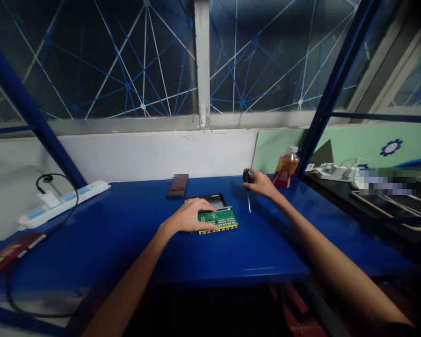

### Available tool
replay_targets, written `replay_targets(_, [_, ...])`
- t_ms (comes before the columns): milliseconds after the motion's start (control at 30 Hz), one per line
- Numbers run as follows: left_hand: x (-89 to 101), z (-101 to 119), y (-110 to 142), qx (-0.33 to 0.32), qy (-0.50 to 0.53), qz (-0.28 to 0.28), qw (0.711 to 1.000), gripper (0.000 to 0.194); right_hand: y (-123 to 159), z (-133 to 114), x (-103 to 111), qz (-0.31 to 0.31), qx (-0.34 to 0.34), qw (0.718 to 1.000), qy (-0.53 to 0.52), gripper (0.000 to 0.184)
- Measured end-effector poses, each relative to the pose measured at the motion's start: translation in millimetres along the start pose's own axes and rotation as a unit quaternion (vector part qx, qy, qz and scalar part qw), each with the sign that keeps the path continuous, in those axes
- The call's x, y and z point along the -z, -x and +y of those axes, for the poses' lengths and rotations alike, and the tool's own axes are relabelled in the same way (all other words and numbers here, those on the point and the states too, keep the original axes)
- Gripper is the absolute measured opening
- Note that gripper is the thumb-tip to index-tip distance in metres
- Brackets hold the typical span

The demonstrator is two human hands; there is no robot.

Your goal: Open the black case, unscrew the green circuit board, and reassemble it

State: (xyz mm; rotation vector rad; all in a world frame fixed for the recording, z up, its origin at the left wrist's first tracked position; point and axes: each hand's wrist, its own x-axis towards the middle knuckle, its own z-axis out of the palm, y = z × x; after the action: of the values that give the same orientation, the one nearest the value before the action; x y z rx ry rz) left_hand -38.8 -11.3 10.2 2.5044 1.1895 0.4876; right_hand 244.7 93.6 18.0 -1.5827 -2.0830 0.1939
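Head view: the work in hand looks like screwdriver work on a green circuit board (224,219), at a point where the tool is off the board. The board lies near the middle of the blue bench (126,213), its row of yellow parts along the edge nearest the person, with a dark, shallow casing (219,201) just behind it; whether the two touch is hidden. The left hand (188,216) steadies the board from its left end, fingers curved over the top and thumb laid along the near side, so the board sits gripped between them. The right hand (262,185) pinches the handle of a screwdriver (246,178) between thumb and fingers, its shaft angled down just right of the board; I cannot tell whether the tip meets the bench. As I judge it, the next move calls for swinging that tip left onto the board or casing, setting it upright in a screw and turning, with the left hand bracing against the twist. No screw can be made out at this size.
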Motion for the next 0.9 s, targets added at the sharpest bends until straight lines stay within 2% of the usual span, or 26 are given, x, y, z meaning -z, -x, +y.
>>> replay_targets(33, [-1.8, 2, 0, 0.002, -0.017, -0.005, 1.000, 0.066, -1, 7, -5, -0.036, -0.012, 0.999, 0.038, 0.057])
replay_targets(167, [-7.6, 5, -1, -0.016, -0.059, -0.013, 0.998, 0.084, -4, 18, -25, -0.085, -0.016, 0.994, 0.066, 0.057])
replay_targets(300, [-11.2, 4, -3, -0.017, -0.065, 0.001, 0.998, 0.078, -4, 18, -35, -0.110, -0.013, 0.989, 0.094, 0.060])
replay_targets(500, [-10.0, 1, -2, -0.001, -0.027, 0.044, 0.999, 0.067, 2, 11, -30, -0.118, 0.003, 0.984, 0.130, 0.064])
replay_targets(600, [-7.6, 3, -2, 0.002, -0.014, 0.048, 0.999, 0.057, 8, 4, -21, -0.093, -0.001, 0.982, 0.164, 0.066])
replay_targets(700, [-6.2, 5, -2, 0.004, -0.007, 0.050, 0.999, 0.050, 15, -7, -8, -0.023, 0.004, 0.985, 0.170, 0.061])
replay_targets(800, [-5.3, 5, -2, 0.011, 0.004, 0.055, 0.998, 0.049, 23, -22, 5, 0.037, 0.051, 0.994, 0.094, 0.052])
replay_targets(900, [-3.5, 5, -1, 0.010, 0.023, 0.056, 0.998, 0.046, 34, -38, 14, 0.016, 0.144, 0.989, -0.019, 0.040])
